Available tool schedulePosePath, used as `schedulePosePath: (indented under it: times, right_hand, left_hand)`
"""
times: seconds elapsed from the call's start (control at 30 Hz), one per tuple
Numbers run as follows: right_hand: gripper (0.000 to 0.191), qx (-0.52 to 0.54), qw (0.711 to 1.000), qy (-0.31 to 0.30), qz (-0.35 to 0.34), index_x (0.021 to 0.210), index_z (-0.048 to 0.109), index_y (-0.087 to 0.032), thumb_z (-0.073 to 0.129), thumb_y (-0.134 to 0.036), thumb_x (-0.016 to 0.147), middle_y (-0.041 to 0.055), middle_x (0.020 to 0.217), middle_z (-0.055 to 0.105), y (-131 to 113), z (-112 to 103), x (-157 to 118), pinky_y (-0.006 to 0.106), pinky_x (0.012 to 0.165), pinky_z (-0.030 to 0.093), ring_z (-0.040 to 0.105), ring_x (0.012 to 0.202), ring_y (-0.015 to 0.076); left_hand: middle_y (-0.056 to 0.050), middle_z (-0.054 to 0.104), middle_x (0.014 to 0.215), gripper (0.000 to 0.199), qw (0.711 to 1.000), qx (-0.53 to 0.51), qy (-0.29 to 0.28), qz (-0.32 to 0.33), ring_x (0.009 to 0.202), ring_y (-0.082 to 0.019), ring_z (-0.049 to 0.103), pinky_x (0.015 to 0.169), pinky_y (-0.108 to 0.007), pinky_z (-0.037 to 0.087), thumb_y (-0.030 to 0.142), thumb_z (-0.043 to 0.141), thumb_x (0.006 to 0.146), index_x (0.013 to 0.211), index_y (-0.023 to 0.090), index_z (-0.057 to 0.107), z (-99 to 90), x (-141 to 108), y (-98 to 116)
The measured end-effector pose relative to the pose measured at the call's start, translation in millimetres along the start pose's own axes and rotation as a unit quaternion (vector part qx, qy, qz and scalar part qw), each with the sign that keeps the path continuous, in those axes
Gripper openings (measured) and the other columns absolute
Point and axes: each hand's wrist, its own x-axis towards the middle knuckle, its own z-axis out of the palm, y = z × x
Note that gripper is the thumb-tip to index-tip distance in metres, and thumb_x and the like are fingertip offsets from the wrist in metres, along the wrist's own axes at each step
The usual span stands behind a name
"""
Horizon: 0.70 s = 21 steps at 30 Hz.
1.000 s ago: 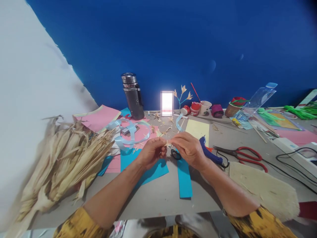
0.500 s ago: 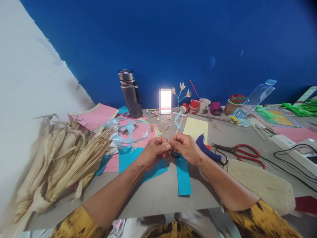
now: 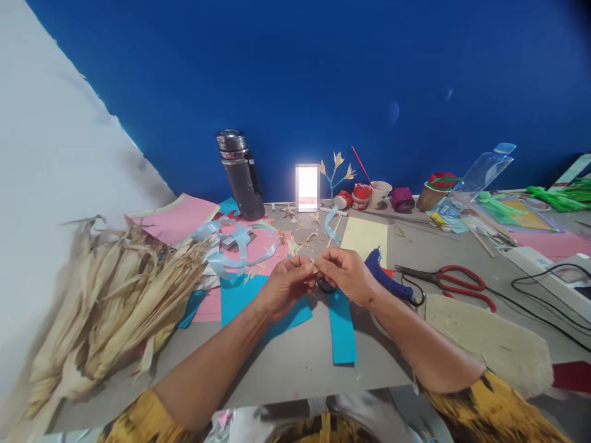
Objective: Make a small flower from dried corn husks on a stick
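Both hands meet above the middle of the table, fingertips pinched together. Between them shows a small pale piece (image 3: 314,268), the colour of dry corn husk; the fingers cover most of it. My left hand (image 3: 289,284) is closed on its left side, my right hand (image 3: 342,271) on its right. Just under the fingers lies a dark ring-shaped handle (image 3: 325,285), partly hidden. Below the hands are a blue paper strip (image 3: 342,335) and a larger blue sheet (image 3: 242,298). A blue glue gun (image 3: 388,280) lies right beside my right hand.
Dry corn husks (image 3: 115,307) are heaped at the left. A dark flask (image 3: 241,178) stands behind pale blue ribbon (image 3: 221,261). Red-handled scissors (image 3: 462,280), a cream pad (image 3: 489,338) and a power strip (image 3: 549,277) lie right. A husk-flower stem (image 3: 332,184) stands near paint pots (image 3: 361,195).
The fingertips have parted slightly, and more of the pale piece shows between them. Both hands stay in nearly the same place; the view has shifted a little.
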Motion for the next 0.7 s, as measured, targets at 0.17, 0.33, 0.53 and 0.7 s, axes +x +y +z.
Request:
schedulePosePath:
  times: [0.17,0.33,0.53,0.7]
  right_hand:
    - [0.041,0.115,0.992,-0.045,0.022,0.072,0.058,-0.016,0.071,-0.054,0.078,-0.0003,0.066,0.06,-1.2,2.4,-1.0,0.021,0.046,0.04,0.049,0.047,0.0071]
    - [0.039,0.134,0.99,-0.043,0.029,0.07,0.056,-0.016,0.071,-0.051,0.079,0.0006,0.063,0.063,-0.4,1.9,0.2,0.021,0.046,0.041,0.052,0.047,0.0079]
    - [0.035,0.053,0.998,-0.041,0.011,0.072,0.058,-0.017,0.072,-0.048,0.078,-0.0001,0.06,0.065,-9.2,5.6,-4.2,0.021,0.046,0.043,0.058,0.05,0.0103]
    - [0.04,0.132,0.987,-0.084,0.032,0.072,0.058,-0.016,0.071,-0.053,0.079,0.0016,0.063,0.066,-3.9,4.9,-3.6,0.022,0.049,0.047,0.063,0.054,0.0125]
  left_hand:
    - [-0.002,0.051,0.062,0.025,0.993,-0.101,-0.065,-0.025,0.063,-0.012,0.051,0.059,-0.024,0.04,0.026,0.076,0.074,0.065,0.014,0.055,1.0,-1.5,0.5]
    - [-0.006,0.062,0.074,0.036,0.993,-0.107,-0.036,-0.02,0.066,-0.016,0.056,0.061,-0.029,0.044,0.047,0.075,0.073,0.081,0.015,0.062,3.6,-2.5,4.9]
    - [-0.002,0.059,0.063,0.033,1.0,0.028,-0.011,0.01,0.061,-0.014,0.057,0.059,-0.025,0.041,0.033,0.083,0.07,0.069,0.014,0.056,5.6,-2.4,1.9]
    - [-0.004,0.058,0.066,0.033,0.997,-0.017,-0.07,-0.021,0.069,-0.02,0.064,0.06,-0.027,0.041,0.035,0.079,0.073,0.066,0.014,0.054,-0.6,-3.5,3.7]
